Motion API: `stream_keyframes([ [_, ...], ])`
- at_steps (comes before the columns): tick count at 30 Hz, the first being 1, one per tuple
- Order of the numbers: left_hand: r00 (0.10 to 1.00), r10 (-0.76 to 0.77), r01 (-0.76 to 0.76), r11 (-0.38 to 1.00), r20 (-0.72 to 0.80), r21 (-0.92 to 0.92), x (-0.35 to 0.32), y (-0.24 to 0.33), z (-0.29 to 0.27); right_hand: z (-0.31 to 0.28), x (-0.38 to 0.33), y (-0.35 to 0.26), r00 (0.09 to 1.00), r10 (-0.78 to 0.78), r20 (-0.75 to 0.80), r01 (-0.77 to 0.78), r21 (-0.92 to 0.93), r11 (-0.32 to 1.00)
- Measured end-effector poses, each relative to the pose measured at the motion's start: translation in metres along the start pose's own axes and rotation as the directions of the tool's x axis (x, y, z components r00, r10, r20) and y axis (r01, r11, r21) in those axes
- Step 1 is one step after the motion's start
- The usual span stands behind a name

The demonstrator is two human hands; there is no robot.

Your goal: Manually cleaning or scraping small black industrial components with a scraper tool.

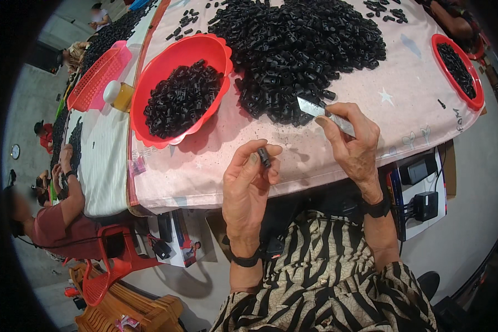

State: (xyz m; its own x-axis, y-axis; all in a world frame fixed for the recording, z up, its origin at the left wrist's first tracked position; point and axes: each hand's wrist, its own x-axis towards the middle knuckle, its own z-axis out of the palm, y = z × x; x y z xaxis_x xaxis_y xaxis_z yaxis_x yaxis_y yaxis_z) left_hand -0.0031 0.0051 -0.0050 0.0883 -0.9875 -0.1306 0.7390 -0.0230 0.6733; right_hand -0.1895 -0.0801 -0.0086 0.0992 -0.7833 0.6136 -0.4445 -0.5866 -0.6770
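My left hand pinches one small black plastic piece between thumb and fingertips, just above the table's near edge. My right hand grips a flat metal blade, its tip pointing left into the edge of a big heap of black plastic pieces on the pink cloth. A red scalloped bowl to the left of the heap holds more black pieces.
A second red bowl with black pieces sits at the right edge. A pink basket and a small bottle stand at the left. Another person sits at the left table by a red chair. Boxes and chargers lie below.
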Motion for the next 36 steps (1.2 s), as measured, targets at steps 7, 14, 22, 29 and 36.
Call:
stream_keyframes([
  [7,1.000,0.006,-0.006,1.000,-0.026,0.010,0.002,0.002,0.005,0.000,0.001,0.000,1.000,0.012,0.014,-0.012,-0.013,1.000],
  [14,0.997,0.003,0.013,0.983,-0.083,0.185,-0.001,0.001,0.012,0.000,0.004,-0.004,1.000,0.024,-0.006,-0.024,0.050,0.998],
  [22,0.990,0.069,-0.015,0.914,-0.120,0.404,-0.007,0.006,0.026,-0.018,0.004,0.002,0.995,-0.060,-0.077,0.056,-0.046,0.997],
  [29,0.765,0.639,-0.302,0.462,-0.077,0.834,0.035,0.072,0.025,-0.043,0.007,0.020,0.972,0.063,-0.226,-0.090,-0.109,0.990],
  [36,0.753,0.658,-0.315,0.371,-0.008,0.873,0.042,0.067,0.037,-0.040,0.012,0.024,0.962,0.142,-0.233,-0.145,0.005,0.989],
])
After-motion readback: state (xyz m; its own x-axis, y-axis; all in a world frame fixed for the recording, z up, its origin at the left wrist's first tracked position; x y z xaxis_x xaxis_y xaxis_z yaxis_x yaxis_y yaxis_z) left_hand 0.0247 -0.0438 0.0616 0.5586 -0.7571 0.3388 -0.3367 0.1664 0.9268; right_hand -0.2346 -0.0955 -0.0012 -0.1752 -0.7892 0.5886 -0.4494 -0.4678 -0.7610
